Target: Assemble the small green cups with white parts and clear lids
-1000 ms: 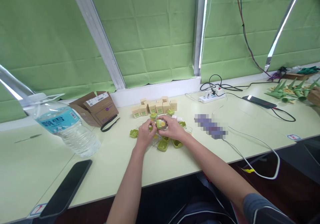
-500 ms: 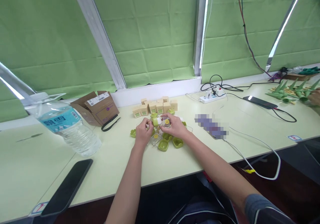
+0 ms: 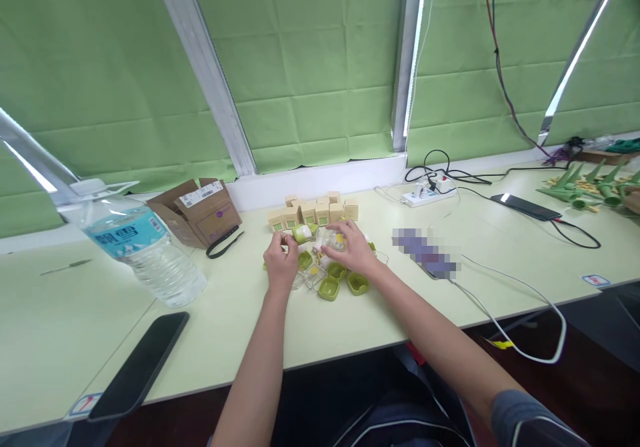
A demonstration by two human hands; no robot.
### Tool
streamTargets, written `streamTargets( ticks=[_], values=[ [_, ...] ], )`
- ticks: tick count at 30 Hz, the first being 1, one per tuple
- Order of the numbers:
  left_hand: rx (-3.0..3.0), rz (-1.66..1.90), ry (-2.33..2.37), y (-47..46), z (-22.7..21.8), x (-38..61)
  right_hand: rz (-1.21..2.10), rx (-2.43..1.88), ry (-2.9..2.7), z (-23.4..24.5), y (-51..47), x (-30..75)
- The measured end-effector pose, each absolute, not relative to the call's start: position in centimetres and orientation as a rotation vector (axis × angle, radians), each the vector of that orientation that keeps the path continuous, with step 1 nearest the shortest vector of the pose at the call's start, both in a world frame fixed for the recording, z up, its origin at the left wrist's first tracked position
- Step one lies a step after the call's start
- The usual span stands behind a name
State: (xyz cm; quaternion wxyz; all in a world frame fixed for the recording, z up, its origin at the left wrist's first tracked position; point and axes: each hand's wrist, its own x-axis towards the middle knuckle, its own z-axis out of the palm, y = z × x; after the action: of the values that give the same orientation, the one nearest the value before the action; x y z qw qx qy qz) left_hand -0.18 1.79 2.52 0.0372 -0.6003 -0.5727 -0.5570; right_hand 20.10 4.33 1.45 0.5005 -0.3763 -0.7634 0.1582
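Note:
My left hand (image 3: 281,259) is closed in a pinch on a small green and white cap piece (image 3: 302,234), held just above the table. My right hand (image 3: 350,247) grips a small clear container (image 3: 331,239) with something yellow inside. The two hands sit a short gap apart. Below them lie several small green lids or trays (image 3: 329,288) and clear pieces (image 3: 313,275). Behind them stands a cluster of small tan boxes (image 3: 315,212) with green labels.
A large water bottle (image 3: 136,245) stands at left, a black phone (image 3: 139,364) near the front edge, an open cardboard box (image 3: 200,212) behind. A white cable (image 3: 520,294), power strip (image 3: 425,196), another phone (image 3: 525,206) and green cones (image 3: 585,187) lie right.
The hands held one green-capped item together; now they have drawn apart, the left holding the cap piece and the right holding the clear container. The camera shifted slightly.

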Motion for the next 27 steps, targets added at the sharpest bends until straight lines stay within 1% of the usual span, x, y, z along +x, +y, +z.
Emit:
streamTargets(
  ticks=[9,14,21,27],
  values=[
    [-1.800,-1.750,-1.802,1.8,2.5,-0.2,0.335,-0.950,-1.816,1.4,4.7,20.4],
    [-1.810,-1.753,-1.774,1.8,2.4,-0.1,0.363,-0.986,-1.754,1.4,5.1,20.8],
    [-1.816,-1.761,-1.757,1.9,2.4,0.0,0.357,-1.022,-1.906,0.8,5.6,20.8],
    [-1.819,-1.747,-1.756,2.0,2.3,-0.1,0.326,-1.141,-2.000,1.3,5.1,20.9]
  ],
)
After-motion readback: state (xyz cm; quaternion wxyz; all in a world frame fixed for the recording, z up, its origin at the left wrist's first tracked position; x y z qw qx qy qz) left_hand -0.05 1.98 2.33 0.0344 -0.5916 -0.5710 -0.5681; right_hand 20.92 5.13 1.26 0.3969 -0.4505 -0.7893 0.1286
